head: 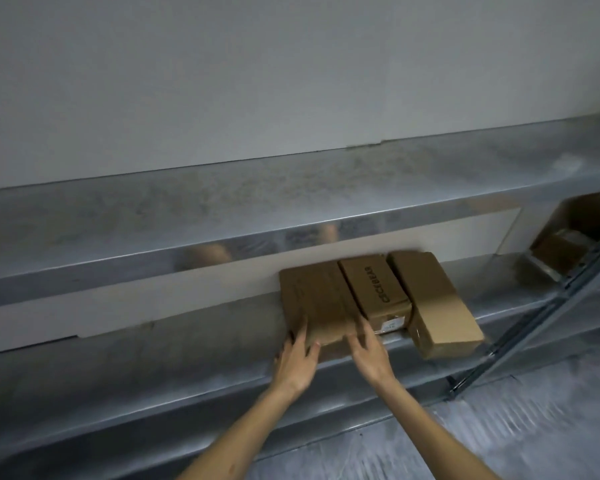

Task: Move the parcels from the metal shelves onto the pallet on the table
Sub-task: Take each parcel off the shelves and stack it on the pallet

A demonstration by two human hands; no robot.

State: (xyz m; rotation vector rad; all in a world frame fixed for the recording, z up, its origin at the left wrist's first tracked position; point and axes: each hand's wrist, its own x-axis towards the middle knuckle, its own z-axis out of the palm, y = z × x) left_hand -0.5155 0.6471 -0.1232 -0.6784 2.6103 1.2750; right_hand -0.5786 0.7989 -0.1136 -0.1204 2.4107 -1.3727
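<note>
three brown boxes sit side by side on the middle shelf (187,351), up against the white wall (291,64). the left box (312,299) is flat and wide. the middle box (374,289) has black letters on top. the right box (437,306) is long and pokes out over the shelf's near edge. both bare arms reach in from the near side. the left hand (297,358) lies on the left box's near left corner, fingers straight and spread. the right hand (368,355) touches its near right corner, fingers straight too. more boxes (568,237) sit far right.
</note>
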